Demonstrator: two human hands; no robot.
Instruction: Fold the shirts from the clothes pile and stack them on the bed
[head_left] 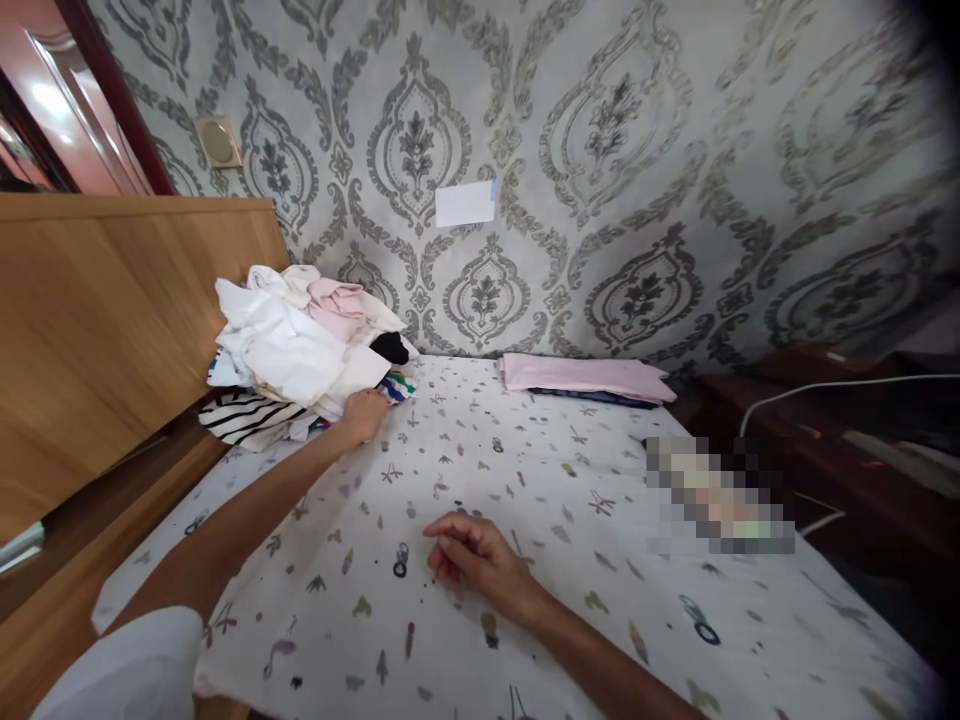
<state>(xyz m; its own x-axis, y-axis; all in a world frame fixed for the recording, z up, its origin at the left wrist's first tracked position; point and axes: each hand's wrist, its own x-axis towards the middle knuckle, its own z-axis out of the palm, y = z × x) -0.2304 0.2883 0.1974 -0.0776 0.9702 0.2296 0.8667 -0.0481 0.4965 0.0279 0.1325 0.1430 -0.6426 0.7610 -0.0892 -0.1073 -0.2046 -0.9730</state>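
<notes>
Left hand (365,415) at the near edge of the clothes pile (292,335), grip apparently closed on fabric, best kept to one layer so the heap stays put; right hand (480,562) loosely open above the printed sheet (450,640), holding nothing.

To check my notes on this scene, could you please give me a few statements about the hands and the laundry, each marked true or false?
1. The left hand is at the edge of the clothes pile. True.
2. The right hand is holding a sock. False: it holds nothing and is over the patterned sheet.
3. The folded pink cloth lies on something dark. True.
4. The striped cloth tops the pile. False: it is at the bottom, below white cloth.
</notes>
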